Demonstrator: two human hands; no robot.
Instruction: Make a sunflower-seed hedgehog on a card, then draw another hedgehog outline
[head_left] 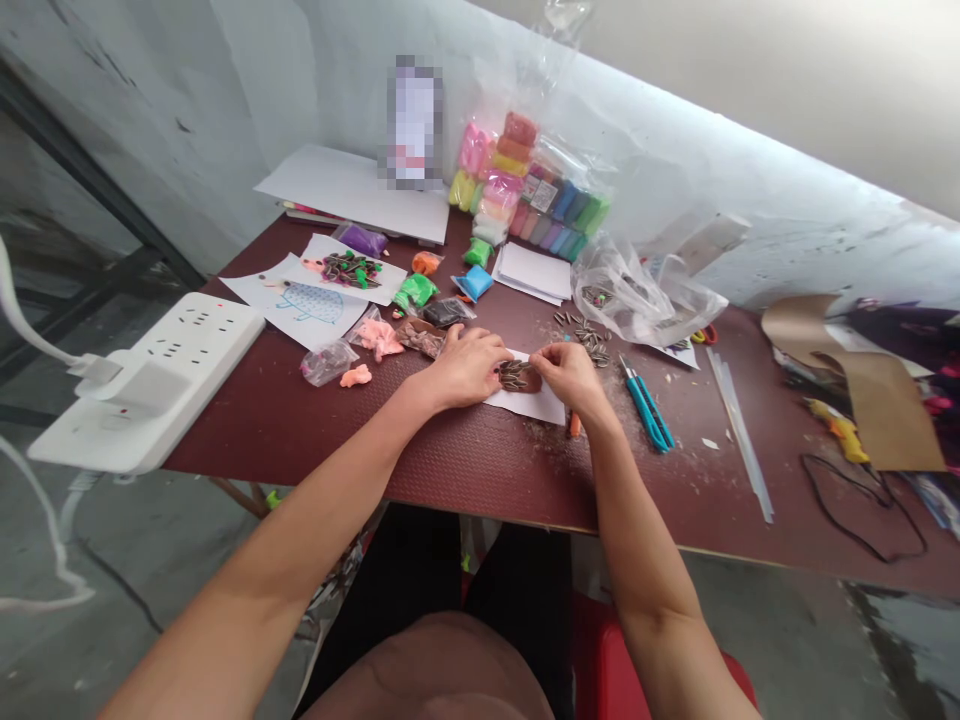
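Observation:
A brown clay piece (532,381), studded with striped sunflower seeds (514,374), lies on a small white sheet of paper (541,406). My left hand (469,368) rests at its left side, fingers stretched out and laid down by the paper's edge. On the other side, my right hand (568,375) is closed in a pinch, its fingertips at the seeded clay; the sunflower seed in them is mostly hidden. Loose sunflower seeds (592,345) are heaped just behind my right hand. Beside that hand lie turquoise-handled scissors or snips (649,410) and an orange object (575,424), partly covered.
Clay packets, including a green one (415,291) and a blue one (474,283), lie behind my left hand, near a hedgehog-like drawing (311,303). A white power strip (150,380) overhangs the left edge. Clear glue sticks (739,435) and a yellow glue gun (844,435) with cord lie right.

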